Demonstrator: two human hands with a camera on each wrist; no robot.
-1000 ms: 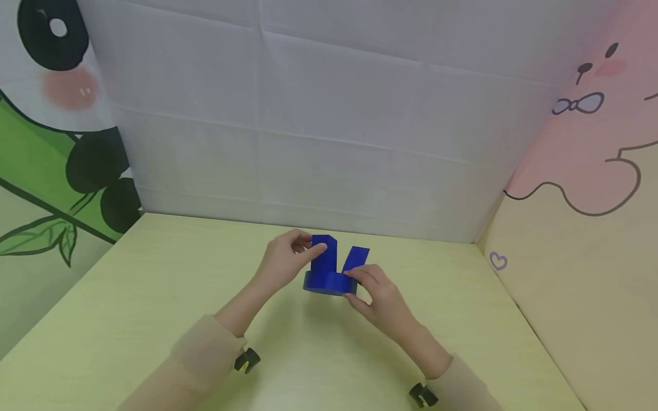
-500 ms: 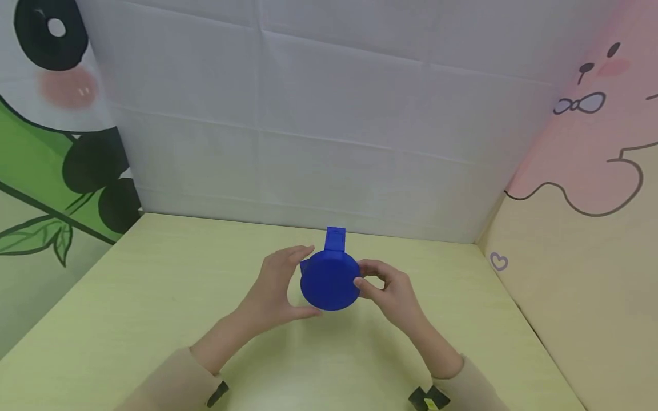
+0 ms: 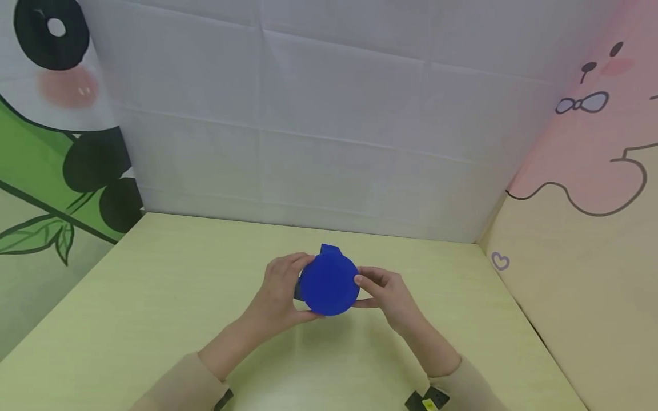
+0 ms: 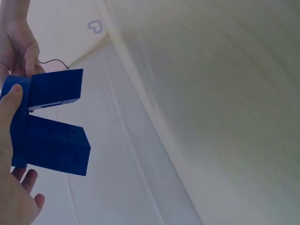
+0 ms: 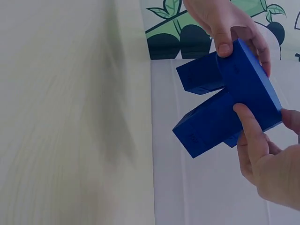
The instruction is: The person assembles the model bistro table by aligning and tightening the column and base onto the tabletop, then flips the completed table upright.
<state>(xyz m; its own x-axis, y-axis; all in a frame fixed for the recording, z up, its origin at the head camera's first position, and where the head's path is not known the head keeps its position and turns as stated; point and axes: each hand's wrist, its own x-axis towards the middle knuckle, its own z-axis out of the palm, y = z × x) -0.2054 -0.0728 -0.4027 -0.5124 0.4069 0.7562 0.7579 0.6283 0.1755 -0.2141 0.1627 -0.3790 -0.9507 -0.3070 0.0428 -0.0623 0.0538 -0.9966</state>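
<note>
A blue piece (image 3: pixel 329 284) has a thick round disc with several rectangular blocks jutting from one side. Its flat round face is turned to the head view, hiding most of the blocks. My left hand (image 3: pixel 277 291) grips the disc from the left, fingers at the upper edge and thumb under the lower rim. On the right, my right hand (image 3: pixel 393 297) pinches the rim between thumb and fingers. Both wrist views show the blocks (image 4: pixel 56 143) pointing away from the disc, with small marks on their ends. The piece is held up over the table.
The pale yellow table (image 3: pixel 169 274) stretches under both hands. A white cloth wall (image 3: pixel 319 137) closes the back. Side walls carry a green cartoon print (image 3: pixel 36 154) on the left and a pink cartoon print (image 3: pixel 596 142) on the right.
The blue piece has tipped from blocks-up to round face towards the head view, then turned a little. My left hand has shifted from a block to the disc's rim.
</note>
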